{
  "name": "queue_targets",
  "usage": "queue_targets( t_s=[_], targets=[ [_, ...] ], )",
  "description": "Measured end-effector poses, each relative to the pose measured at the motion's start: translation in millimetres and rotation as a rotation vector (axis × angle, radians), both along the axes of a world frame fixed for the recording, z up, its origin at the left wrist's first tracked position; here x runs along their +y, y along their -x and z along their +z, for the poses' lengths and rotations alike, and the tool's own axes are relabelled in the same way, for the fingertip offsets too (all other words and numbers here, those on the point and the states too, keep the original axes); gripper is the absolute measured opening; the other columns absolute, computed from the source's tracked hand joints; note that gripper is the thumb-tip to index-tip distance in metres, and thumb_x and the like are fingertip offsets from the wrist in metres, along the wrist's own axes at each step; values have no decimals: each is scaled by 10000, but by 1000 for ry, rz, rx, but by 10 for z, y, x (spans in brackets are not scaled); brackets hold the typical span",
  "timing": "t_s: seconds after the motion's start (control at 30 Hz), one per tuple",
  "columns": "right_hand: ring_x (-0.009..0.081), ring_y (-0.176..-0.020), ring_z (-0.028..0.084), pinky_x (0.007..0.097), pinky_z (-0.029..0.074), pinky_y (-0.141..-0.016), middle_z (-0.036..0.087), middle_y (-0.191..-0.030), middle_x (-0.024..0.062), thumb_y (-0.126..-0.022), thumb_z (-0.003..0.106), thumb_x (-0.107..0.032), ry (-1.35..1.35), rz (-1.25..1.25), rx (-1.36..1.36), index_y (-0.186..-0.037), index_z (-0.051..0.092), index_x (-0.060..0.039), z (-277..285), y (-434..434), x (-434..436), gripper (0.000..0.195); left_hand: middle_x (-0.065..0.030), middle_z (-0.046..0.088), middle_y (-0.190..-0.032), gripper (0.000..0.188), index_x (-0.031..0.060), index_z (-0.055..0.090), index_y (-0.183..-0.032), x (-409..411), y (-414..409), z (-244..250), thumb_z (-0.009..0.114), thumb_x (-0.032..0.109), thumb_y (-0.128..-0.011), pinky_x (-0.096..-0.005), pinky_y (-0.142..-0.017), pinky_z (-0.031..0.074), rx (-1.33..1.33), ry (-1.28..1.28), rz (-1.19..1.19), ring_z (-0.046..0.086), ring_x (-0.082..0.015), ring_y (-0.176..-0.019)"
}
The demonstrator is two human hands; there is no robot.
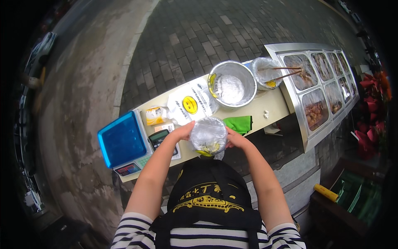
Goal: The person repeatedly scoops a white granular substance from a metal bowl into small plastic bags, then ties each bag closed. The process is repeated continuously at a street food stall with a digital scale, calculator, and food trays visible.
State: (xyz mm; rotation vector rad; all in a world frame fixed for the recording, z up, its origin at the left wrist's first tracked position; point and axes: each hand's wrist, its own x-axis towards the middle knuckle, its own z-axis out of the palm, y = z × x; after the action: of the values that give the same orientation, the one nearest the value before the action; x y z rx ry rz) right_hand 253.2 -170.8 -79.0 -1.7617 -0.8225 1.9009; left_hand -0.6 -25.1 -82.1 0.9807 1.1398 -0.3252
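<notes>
Between my two hands is a round bowl [208, 134] covered by a clear plastic bag with a yellow print. My left hand [185, 130] grips its left side and my right hand [235, 139] grips its right side. Just beyond it lies a stack of white plastic bags [192, 104] with a yellow smiley print. A folded green cloth [238, 124] is close to my right hand. To the left of my left hand lies a calculator [160, 140], partly hidden by my forearm. My fingertips under the bowl are mostly hidden.
A large metal pot [232, 84] with a bag lining stands at the table's [273, 104] back, beside a smaller bag-lined container [264, 70] with tongs [284, 72]. A metal food display [297, 116] adjoins on the right. A blue-topped scale [122, 140] and tissue pack [156, 115] are at left.
</notes>
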Motion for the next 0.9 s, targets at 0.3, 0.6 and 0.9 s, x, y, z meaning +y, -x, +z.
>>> queue_targets(
  t_s=[0.3, 0.6, 0.9],
  targets=[
    [125, -675, 573, 270, 447, -609, 589, -725, 29, -847, 561, -81, -240, -200, -284, -1041, 578, -51, -142, 42, -87, 197, -25, 597, -882, 221, 63, 583, -1067, -61, 88, -356, 555, 91, -850, -265, -721, 472, -100, -558, -128, 566, -127, -794],
    [329, -739, 587, 388, 476, -707, 617, -782, 113, -795, 619, -100, -881, -101, -866, -892, 634, -50, -42, 131, -78, 110, -45, 593, -849, 47, 46, 558, -834, -129, 86, -131, 550, 78, -868, -252, -763, 449, -228, -1071, -301, 559, -133, -828],
    [381, -818, 593, 433, 473, -716, 632, -852, 184, -868, 530, -188, -461, -71, -577, -915, 598, -38, -128, 192, 71, 171, -141, 575, -762, 130, 40, 493, -841, -65, 61, -567, 544, 159, -858, -340, -688, 455, -111, -610, 4, 573, -242, -734]
  ],
)
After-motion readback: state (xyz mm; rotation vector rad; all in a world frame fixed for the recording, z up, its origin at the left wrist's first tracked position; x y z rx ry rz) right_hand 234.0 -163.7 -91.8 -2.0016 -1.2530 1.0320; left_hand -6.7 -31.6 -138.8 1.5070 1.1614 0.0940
